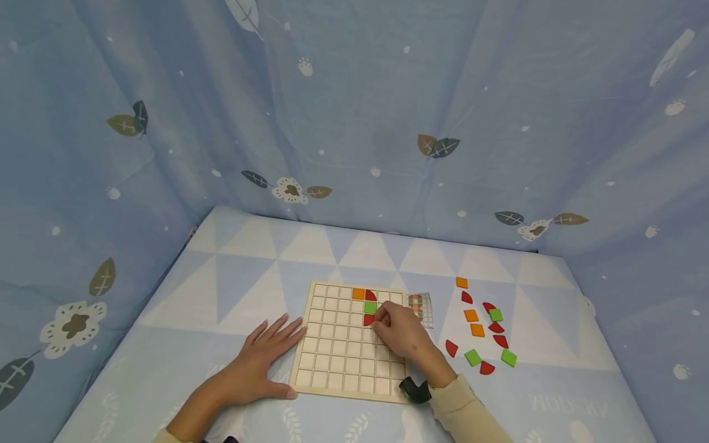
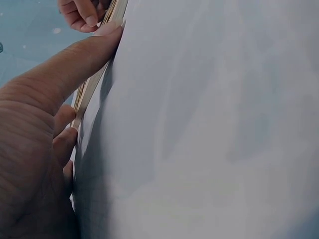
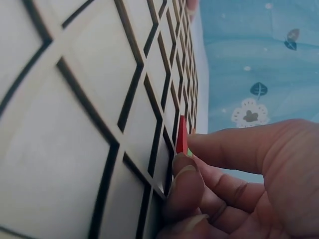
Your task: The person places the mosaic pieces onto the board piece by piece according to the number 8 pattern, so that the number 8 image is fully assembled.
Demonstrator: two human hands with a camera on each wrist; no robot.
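Observation:
A wooden grid board (image 1: 338, 347) with square cells lies on the table. My left hand (image 1: 255, 366) rests flat at its left edge, fingers spread, with the thumb by the near corner; in the left wrist view the thumb (image 2: 79, 64) lies along the board's side. My right hand (image 1: 401, 332) is over the upper right cells. There its thumb and fingers pinch a red quarter-circle tile (image 3: 182, 137), which stands at the grid in the right wrist view. An orange square tile (image 1: 359, 294), another red quarter-circle tile (image 1: 370, 296) and a green square tile (image 1: 370, 307) sit in cells close by.
A printed pattern card (image 1: 425, 311) lies against the board's right side, partly hidden by my right hand. Farther right, several loose tiles are scattered: orange squares (image 1: 471, 315), green squares (image 1: 509, 357) and red quarter circles (image 1: 451, 348). A blue patterned curtain (image 1: 365, 123) surrounds the table.

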